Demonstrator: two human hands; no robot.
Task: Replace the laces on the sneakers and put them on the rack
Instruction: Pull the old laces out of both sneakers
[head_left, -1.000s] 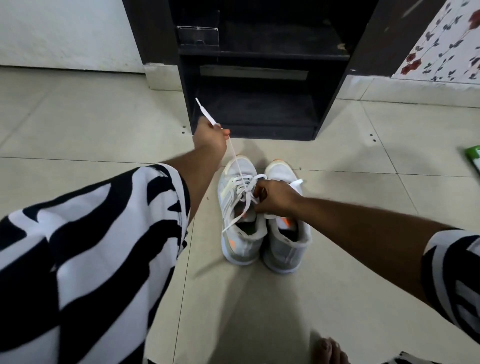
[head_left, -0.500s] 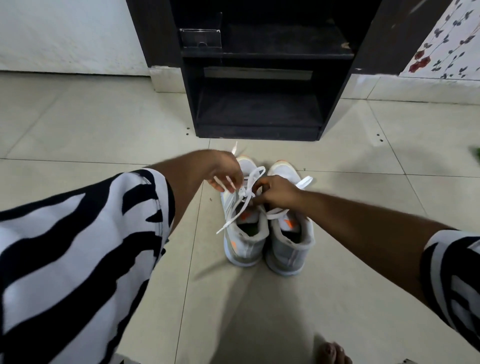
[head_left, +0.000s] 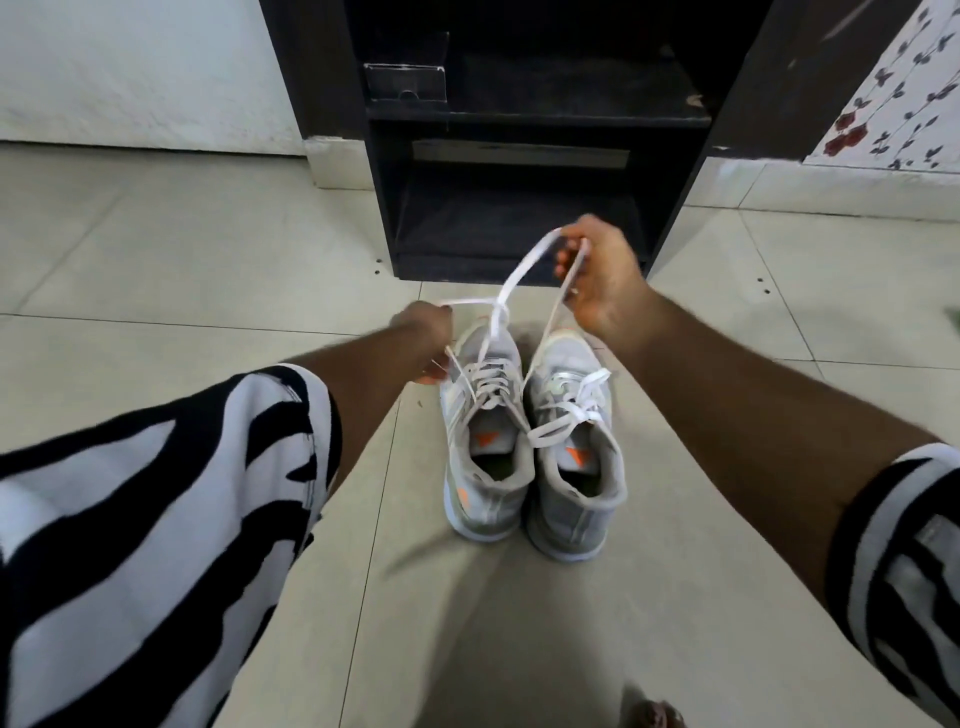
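Two grey sneakers (head_left: 530, 447) standing side by side on tiled floor (head_left: 182, 270), toes pointing toward dark rack (head_left: 519, 156), just in front of it. White lace (head_left: 524, 265) running up from left sneaker, strands crossing above toes. Left hand (head_left: 426, 340) gripping one lace end, fingers curled round it. Right hand (head_left: 602, 275) holding other strand raised, fingers pinching it. Striped sleeve (head_left: 156, 509) covering left arm.

No legible text or labels
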